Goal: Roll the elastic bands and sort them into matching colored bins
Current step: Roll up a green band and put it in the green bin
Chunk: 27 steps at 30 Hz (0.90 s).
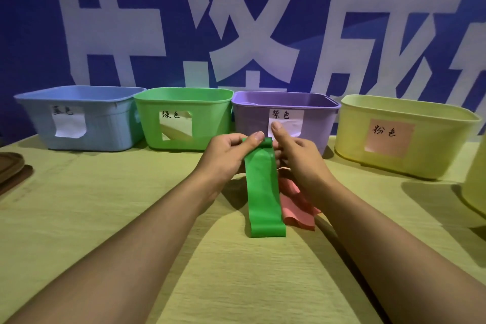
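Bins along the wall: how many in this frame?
4, left to right: blue bin, green bin, purple bin, yellow bin. Another pale container, cut off at right edge, may be a fifth.

occluded: pink band (294, 205) partly behind green band (263, 192) and right hand (297, 152) | cut off: brown object (10, 168) far left of left hand (223, 158); yellow container (476, 192) far right | unseen: bin interiors

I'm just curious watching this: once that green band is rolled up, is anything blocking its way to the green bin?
Nothing visible does. The green band is held by the left hand and right hand just in front of the green bin, whose top is open. Only bare table lies between them.
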Tool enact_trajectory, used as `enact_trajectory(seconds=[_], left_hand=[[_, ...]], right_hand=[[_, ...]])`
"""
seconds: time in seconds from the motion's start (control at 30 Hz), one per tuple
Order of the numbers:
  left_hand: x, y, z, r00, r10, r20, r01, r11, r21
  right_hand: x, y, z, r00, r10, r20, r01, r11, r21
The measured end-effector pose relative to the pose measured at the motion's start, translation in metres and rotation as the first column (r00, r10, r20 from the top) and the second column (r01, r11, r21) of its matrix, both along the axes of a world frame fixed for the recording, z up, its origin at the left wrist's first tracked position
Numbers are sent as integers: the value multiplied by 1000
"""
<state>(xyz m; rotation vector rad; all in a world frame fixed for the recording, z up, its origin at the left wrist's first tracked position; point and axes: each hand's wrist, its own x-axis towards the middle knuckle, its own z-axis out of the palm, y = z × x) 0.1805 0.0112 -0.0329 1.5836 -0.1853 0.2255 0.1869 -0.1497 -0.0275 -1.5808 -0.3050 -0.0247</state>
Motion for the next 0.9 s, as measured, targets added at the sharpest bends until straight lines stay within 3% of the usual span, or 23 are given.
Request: enact_trajectory(seconds=[0.17,0.4,0.7,0.9], left_hand=[[-2,-2,1,999,-53,9,53,998,-19],[-5,0,3,999,-27,28,26,999,21],[-6,0,4,998,-56,-5,56,998,-35],[-3,1,4,993,-46,-109,44,999,-22]], right_hand=[[-1,0,0,995,-101,3,100,982,-160],[-1,0,1,993,-116,35,120,984,-135],[-1,2,2,993,-94,70,100,990,-95],[1,3,0,992,-45,115,56,994,-96]])
